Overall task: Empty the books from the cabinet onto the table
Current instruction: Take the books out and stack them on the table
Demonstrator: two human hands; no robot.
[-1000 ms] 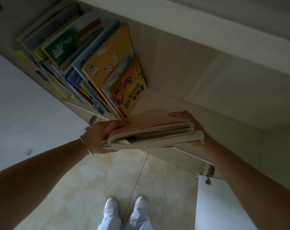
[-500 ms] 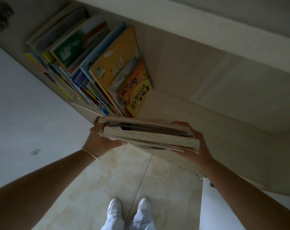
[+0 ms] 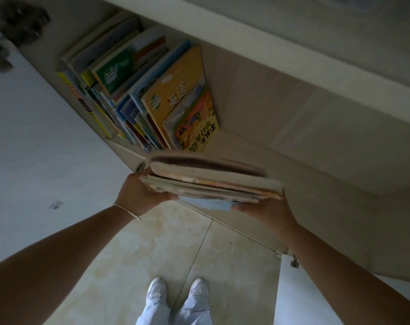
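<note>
Book stack (image 3: 211, 181) between both hands

One head-worn wide-angle view looks steeply down and forward from close above the person's forearms. It faces the open cabinet (image 3: 281, 118) at far centre and right, tilted in the frame, with the tiled floor (image 3: 176, 249) and white shoes (image 3: 176, 292) near, straight below the lens.

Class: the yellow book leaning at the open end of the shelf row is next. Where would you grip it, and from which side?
Grip the yellow book by its exposed front edge, coming from the right. Its right face is uncovered beside bare cabinet shelf; its left face presses against the orange book and the rest of the row, probably leaving fingers little room.
</note>
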